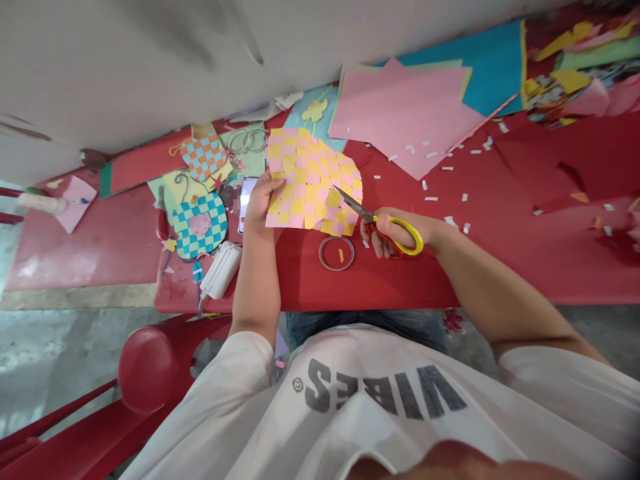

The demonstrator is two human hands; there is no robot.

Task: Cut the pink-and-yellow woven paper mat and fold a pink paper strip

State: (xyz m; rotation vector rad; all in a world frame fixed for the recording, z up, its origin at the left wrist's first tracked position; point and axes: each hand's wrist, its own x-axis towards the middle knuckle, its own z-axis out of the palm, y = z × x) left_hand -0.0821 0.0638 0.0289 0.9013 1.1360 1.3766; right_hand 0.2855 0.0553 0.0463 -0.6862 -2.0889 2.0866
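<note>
My left hand [261, 199] pinches the left edge of a woven paper sheet [305, 180] checked in pink and yellow. The sheet is raised over the red table, and its right side has a curved edge. In my right hand [385, 233] is a pair of scissors [410, 233] with yellow and red handles. Their blades point up and left, across the lower right part of the sheet; whether they touch the paper I cannot tell. A clear ring [337, 254], perhaps a tape roll, lies just below the sheet with a yellow scrap inside it.
Behind the sheet lie pink paper [400, 113] and a blue sheet [490, 67]. White scraps dot the red table [500, 253] at right, near a pile of paper offcuts [575, 80]. A phone [247, 200], a blue checked paper piece [215, 213] and a white object [221, 270] are at left.
</note>
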